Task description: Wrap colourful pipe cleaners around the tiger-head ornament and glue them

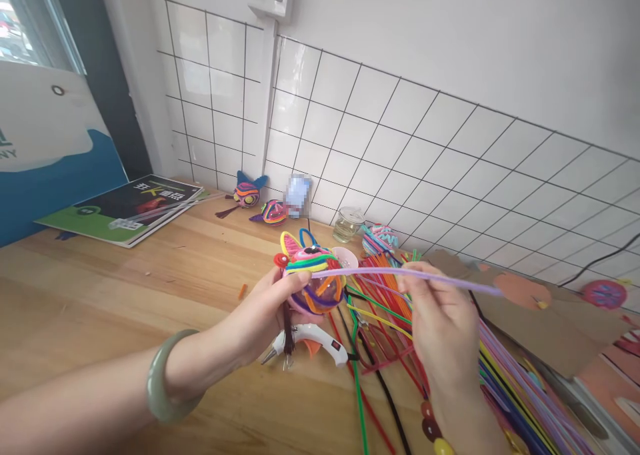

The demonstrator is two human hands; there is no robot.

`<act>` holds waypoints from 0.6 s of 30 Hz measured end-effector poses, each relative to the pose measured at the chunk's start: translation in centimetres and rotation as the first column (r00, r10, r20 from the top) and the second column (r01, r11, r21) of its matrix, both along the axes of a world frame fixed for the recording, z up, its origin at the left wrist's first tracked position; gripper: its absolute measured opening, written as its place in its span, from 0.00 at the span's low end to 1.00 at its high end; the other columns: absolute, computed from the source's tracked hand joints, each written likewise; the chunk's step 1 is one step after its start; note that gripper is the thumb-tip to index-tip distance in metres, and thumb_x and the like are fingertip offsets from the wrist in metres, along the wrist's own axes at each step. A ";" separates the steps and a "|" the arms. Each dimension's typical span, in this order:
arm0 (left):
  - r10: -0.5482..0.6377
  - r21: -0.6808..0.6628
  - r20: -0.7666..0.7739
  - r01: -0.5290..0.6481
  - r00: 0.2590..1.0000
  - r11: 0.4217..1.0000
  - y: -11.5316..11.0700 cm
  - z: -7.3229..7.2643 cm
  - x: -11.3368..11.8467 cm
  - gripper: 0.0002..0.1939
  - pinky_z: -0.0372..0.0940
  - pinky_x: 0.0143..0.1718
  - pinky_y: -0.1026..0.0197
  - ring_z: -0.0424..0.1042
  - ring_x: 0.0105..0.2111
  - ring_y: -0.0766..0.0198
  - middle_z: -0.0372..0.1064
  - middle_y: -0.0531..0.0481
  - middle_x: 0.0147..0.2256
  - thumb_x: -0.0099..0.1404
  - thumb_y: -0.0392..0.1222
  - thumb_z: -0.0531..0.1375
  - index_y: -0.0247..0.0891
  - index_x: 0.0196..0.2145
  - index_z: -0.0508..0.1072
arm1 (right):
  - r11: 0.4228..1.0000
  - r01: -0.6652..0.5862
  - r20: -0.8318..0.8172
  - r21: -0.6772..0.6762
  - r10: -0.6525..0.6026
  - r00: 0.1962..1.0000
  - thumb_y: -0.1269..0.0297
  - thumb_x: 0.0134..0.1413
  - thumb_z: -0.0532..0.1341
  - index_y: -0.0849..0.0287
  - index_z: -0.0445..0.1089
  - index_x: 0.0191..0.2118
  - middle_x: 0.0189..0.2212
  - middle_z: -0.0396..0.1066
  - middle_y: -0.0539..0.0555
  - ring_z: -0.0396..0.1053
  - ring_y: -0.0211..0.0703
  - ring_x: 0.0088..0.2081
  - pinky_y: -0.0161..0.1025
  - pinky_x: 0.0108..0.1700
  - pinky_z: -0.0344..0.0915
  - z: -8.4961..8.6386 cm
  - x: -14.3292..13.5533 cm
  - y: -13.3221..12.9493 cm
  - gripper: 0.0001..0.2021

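Note:
A round ornament (327,298) wrapped in colourful pipe cleaners, with yellow-pink and blue ear loops and a dark tassel, rests in my left hand (270,301). The thumb of that hand presses one end of a lilac pipe cleaner (367,271) against the ornament's front. My right hand (443,315) pinches the same pipe cleaner further along, to the right of the ornament, and its free end sticks out to the right. Between the hands the strand is stretched nearly straight. Under the ornament, a white glue gun (320,338) lies on the wooden table (150,308).
Many pipe cleaners (525,388) spread over the right side. Along the tiled wall stand two finished ornaments (247,191), a glass jar (347,225) and a blue striped ball (379,239). A magazine (125,208) lies at the left, cardboard (525,321) at the right.

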State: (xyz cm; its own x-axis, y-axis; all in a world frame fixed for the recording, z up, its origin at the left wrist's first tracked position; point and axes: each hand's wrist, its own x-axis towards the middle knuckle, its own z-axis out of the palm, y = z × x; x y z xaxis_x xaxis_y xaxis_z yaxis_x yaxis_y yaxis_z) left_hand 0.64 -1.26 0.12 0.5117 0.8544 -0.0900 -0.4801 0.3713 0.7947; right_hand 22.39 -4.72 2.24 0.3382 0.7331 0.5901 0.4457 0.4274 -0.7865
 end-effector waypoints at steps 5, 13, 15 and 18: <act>0.082 -0.023 0.043 -0.081 0.996 0.996 1.0 0.3 -0.6 0.20 0.76 0.38 0.59 0.77 0.43 0.54 0.77 0.40 0.47 0.65 0.47 0.62 0.37 0.51 0.74 | 0.987 0.140 -0.251 0.075 -0.117 0.961 0.50 0.53 0.63 0.57 0.62 0.22 0.23 0.61 0.47 0.61 0.37 0.28 0.37 0.33 0.62 -0.1 4.2 2.2 0.19; 0.257 -0.041 0.114 -0.253 0.960 0.966 2.1 2.1 -1.4 0.17 0.76 0.40 0.61 0.77 0.46 0.54 0.76 0.40 0.48 0.67 0.46 0.58 0.37 0.51 0.74 | 0.920 0.393 -0.247 -0.013 -0.383 0.890 0.49 0.46 0.68 0.59 0.70 0.26 0.23 0.65 0.47 0.61 0.37 0.26 0.38 0.31 0.62 -2.1 10.8 3.6 0.17; 0.298 -0.024 0.129 -0.298 0.946 0.954 2.4 2.3 -1.7 0.17 0.76 0.39 0.62 0.77 0.46 0.55 0.76 0.41 0.49 0.67 0.45 0.57 0.38 0.52 0.73 | 0.892 0.450 -0.231 -0.035 -0.445 0.865 0.49 0.43 0.70 0.60 0.72 0.27 0.23 0.67 0.48 0.62 0.38 0.27 0.39 0.32 0.62 -2.5 12.1 3.6 0.18; 0.327 -0.028 0.137 -0.327 0.935 0.945 2.6 2.4 -2.0 0.18 0.76 0.39 0.63 0.77 0.46 0.55 0.75 0.40 0.49 0.68 0.46 0.57 0.36 0.52 0.73 | 0.881 0.472 -0.188 -0.038 -0.470 0.862 0.49 0.40 0.72 0.60 0.72 0.29 0.24 0.68 0.48 0.63 0.39 0.27 0.41 0.32 0.63 -2.6 12.3 3.5 0.19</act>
